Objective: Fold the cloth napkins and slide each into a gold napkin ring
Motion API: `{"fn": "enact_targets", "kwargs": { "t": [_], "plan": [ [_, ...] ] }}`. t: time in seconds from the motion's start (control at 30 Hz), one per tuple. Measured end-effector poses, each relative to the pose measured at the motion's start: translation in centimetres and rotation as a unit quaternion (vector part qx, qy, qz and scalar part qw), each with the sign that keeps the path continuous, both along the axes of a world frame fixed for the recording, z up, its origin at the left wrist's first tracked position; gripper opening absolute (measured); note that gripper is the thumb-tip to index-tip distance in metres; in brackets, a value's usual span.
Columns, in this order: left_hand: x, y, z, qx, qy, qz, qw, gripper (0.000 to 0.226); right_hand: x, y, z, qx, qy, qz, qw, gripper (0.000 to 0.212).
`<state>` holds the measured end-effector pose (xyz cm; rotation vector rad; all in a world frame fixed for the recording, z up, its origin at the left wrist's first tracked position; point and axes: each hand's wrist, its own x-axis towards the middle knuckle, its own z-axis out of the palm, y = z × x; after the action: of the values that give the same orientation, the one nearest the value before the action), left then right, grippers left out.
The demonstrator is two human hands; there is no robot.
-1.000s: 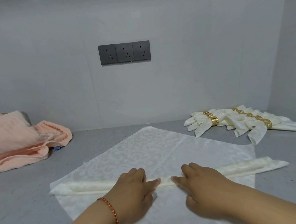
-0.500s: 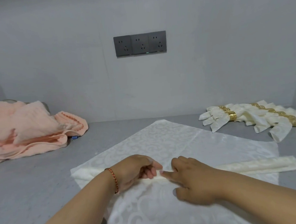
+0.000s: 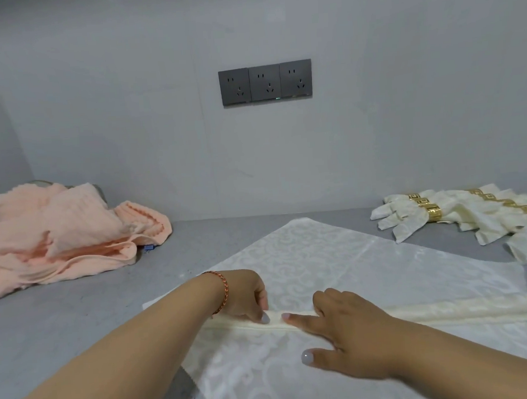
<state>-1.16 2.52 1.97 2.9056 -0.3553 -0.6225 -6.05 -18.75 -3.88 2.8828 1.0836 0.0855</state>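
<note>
Ivory damask under both palms: my left hand [image 3: 246, 296] curls its fingers onto the folded strip [image 3: 417, 313] while my right hand [image 3: 347, 326] lies flat on it, close together, to set the crease across the white napkin [image 3: 321, 257]; finished napkins in gold rings [image 3: 434, 214] wait far right

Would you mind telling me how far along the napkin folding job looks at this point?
Done: a pile of finished napkins already sits in gold rings at the far right. In hand: the left hand pinches, and the right hand presses, a rolled band across a flat white napkin. Left: finishing this fold and slipping it into a ring; no loose ring is in view.
</note>
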Motion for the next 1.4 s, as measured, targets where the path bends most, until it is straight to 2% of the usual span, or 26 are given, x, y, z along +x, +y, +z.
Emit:
{"fn": "enact_targets", "kwargs": {
  "t": [0.07, 0.2, 0.37, 0.4, 0.47, 0.53, 0.67, 0.73, 0.8, 0.9, 0.97, 1.0, 1.07, 1.17, 1.23, 1.27, 1.33, 1.4],
  "plan": [
    [-0.4, -0.5, 0.7, 0.052, 0.015, -0.007, 0.998, 0.01, 0.0, 0.0, -0.1, 0.001, -0.004, -0.004, 1.0, 0.081],
    [0.9, -0.3, 0.1, 0.012, 0.004, -0.054, 0.998, 0.018, 0.0, 0.1, 0.0, 0.014, 0.008, -0.018, 1.0, 0.078],
    [0.8, -0.4, 0.1, 0.009, 0.0, -0.063, 0.998, 0.013, -0.1, 0.2, 0.2, 0.012, 0.011, -0.026, 1.0, 0.075],
    [0.9, -0.4, 0.3, 0.019, -0.008, -0.077, 0.997, 0.019, -0.2, 0.2, 0.2, 0.01, 0.012, -0.027, 1.0, 0.075],
    [0.6, -0.4, 1.5, 0.066, 0.023, -0.062, 0.996, 0.036, -0.3, 0.3, 0.3, 0.007, 0.015, -0.029, 0.999, 0.076],
    [0.6, -0.4, 2.4, 0.063, 0.072, -0.056, 0.994, 0.031, -0.3, 0.2, 0.4, 0.008, 0.022, -0.032, 0.999, 0.081],
    [0.9, 0.0, 2.8, 0.05, 0.144, -0.101, 0.983, 0.05, -0.4, 0.2, 0.5, 0.017, 0.031, -0.028, 0.999, 0.085],
    [1.1, 0.0, 2.4, 0.035, 0.147, -0.111, 0.982, 0.047, -0.3, 0.1, 0.6, 0.02, 0.042, -0.03, 0.998, 0.084],
    [1.3, 0.0, 1.9, 0.015, 0.11, -0.114, 0.987, 0.042, -0.2, 0.0, 0.8, 0.03, 0.053, -0.033, 0.998, 0.08],
    [1.8, 0.2, 0.8, 0.003, 0.066, -0.119, 0.991, 0.033, -0.1, 0.0, 0.8, 0.056, 0.062, -0.036, 0.996, 0.064],
    [2.1, 0.2, 0.6, -0.002, 0.044, -0.129, 0.991, 0.02, 0.0, 0.1, 1.1, 0.09, 0.116, -0.055, 0.988, 0.058],
    [2.1, 0.2, 0.4, -0.013, 0.033, -0.134, 0.99, 0.012, 0.3, 0.0, 1.4, 0.123, 0.166, -0.078, 0.975, 0.058],
    [2.1, -0.1, 0.2, -0.083, 0.021, -0.137, 0.987, 0.017, 1.1, -0.4, 2.5, 0.204, 0.266, -0.113, 0.935, 0.063],
    [1.7, -1.0, -0.6, -0.292, 0.041, -0.113, 0.949, 0.017, 1.7, -0.8, 4.1, 0.229, 0.348, -0.135, 0.899, 0.058],
    [1.6, -2.0, -1.2, -0.372, 0.059, -0.098, 0.921, 0.015, 1.8, -0.7, 4.7, 0.186, 0.345, -0.144, 0.909, 0.047],
    [1.6, -2.5, -1.5, -0.393, 0.059, -0.097, 0.912, 0.014, 1.9, -0.6, 4.8, 0.156, 0.329, -0.148, 0.92, 0.049],
    [1.7, -3.6, -1.9, -0.41, 0.055, -0.095, 0.905, 0.013, 1.8, -0.6, 5.0, 0.128, 0.299, -0.163, 0.932, 0.057],
    [1.9, -4.3, -2.5, -0.416, 0.048, -0.084, 0.904, 0.012, 1.9, -0.9, 5.1, 0.13, 0.278, -0.173, 0.936, 0.048]
  ]
}}
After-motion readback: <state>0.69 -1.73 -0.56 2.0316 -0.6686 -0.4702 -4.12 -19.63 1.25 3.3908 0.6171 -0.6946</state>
